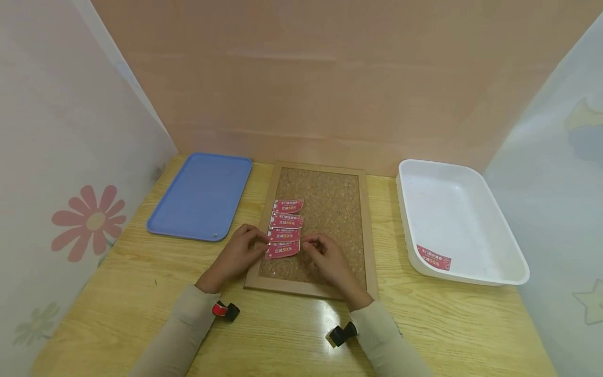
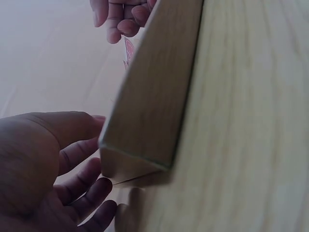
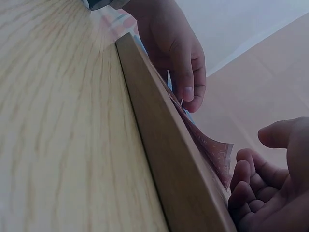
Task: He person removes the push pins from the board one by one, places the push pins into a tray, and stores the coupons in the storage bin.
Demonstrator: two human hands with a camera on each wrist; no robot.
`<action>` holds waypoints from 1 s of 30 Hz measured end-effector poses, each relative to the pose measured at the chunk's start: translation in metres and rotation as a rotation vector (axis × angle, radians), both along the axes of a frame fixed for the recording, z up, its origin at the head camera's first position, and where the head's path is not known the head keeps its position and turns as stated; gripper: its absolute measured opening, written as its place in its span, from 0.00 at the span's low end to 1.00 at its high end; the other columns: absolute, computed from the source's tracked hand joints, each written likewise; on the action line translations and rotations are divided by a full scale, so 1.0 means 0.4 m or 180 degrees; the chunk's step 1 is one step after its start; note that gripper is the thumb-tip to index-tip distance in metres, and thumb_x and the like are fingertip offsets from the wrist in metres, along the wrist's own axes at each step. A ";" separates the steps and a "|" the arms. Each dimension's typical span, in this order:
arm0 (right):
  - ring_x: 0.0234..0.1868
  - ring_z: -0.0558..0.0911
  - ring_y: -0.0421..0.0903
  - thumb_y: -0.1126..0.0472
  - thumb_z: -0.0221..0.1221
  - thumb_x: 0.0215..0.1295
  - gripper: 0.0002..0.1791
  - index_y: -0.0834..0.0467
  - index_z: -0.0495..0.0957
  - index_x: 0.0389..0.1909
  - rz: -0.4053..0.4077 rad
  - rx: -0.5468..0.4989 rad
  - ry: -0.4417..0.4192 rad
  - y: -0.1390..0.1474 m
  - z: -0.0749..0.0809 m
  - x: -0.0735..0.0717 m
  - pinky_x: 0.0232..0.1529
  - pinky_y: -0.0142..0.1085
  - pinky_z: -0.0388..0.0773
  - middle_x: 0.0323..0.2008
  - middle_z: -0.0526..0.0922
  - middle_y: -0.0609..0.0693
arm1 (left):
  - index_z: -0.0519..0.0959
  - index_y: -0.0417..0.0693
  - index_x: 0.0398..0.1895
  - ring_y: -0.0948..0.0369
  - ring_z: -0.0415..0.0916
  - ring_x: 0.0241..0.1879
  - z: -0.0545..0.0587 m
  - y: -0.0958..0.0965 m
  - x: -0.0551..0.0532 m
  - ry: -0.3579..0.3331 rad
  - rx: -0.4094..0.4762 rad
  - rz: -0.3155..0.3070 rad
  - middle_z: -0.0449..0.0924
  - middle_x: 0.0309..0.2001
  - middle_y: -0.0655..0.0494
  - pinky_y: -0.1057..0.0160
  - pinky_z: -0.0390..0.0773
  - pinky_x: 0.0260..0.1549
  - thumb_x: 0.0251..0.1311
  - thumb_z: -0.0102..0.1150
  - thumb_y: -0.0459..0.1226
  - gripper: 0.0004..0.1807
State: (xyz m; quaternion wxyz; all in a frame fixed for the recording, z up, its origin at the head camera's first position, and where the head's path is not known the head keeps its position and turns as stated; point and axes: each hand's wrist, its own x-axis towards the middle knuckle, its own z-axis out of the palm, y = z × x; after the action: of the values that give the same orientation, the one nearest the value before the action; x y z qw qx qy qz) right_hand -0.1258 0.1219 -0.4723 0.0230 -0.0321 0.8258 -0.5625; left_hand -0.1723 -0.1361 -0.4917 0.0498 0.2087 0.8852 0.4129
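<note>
Table (image 1: 278, 337): yellowish wood, streaked grain; short dark mark (image 1: 156, 282) toward near left. Directly on it, left to right: blue tray (image 1: 202, 199), flat, far left; wood-framed cork board (image 1: 330, 209), flat, middle; white tub (image 1: 466, 225), upright, right. Tray and tub both stand apart from board.

Soft, fairly bright light is spreading over the desk (image 1: 461, 330) in the head view, with white glare shining toward its front edge, while the smallest print on the coupons (image 1: 285, 250) is blurring. Both wrist views are looking dimmer and hazier: in the left one, the wooden frame (image 2: 149, 96) is going soft and a dark shadow is lying below its near corner.
</note>
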 end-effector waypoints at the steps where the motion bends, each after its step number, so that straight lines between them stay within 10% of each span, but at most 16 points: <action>1: 0.30 0.78 0.46 0.54 0.59 0.70 0.12 0.57 0.80 0.46 0.0012 0.0035 0.0017 0.000 -0.001 -0.001 0.26 0.33 0.75 0.36 0.81 0.49 | 0.81 0.55 0.45 0.56 0.69 0.50 -0.001 -0.002 -0.001 -0.0007 0.0020 -0.0007 0.69 0.49 0.54 0.50 0.70 0.51 0.67 0.60 0.42 0.07; 30: 0.33 0.79 0.39 0.54 0.60 0.69 0.08 0.54 0.84 0.36 0.0205 0.0928 0.0213 -0.013 -0.009 -0.024 0.36 0.38 0.75 0.38 0.85 0.44 | 0.82 0.59 0.43 0.55 0.68 0.52 -0.033 -0.001 -0.021 -0.0076 0.0226 -0.0036 0.68 0.50 0.55 0.51 0.68 0.53 0.67 0.59 0.41 0.05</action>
State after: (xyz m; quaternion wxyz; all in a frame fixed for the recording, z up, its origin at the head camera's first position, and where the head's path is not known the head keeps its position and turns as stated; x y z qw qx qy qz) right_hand -0.1353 0.1169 -0.4758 0.0179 -0.0737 0.8976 -0.4342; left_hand -0.1805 -0.1365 -0.5051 0.0554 0.2104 0.8681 0.4462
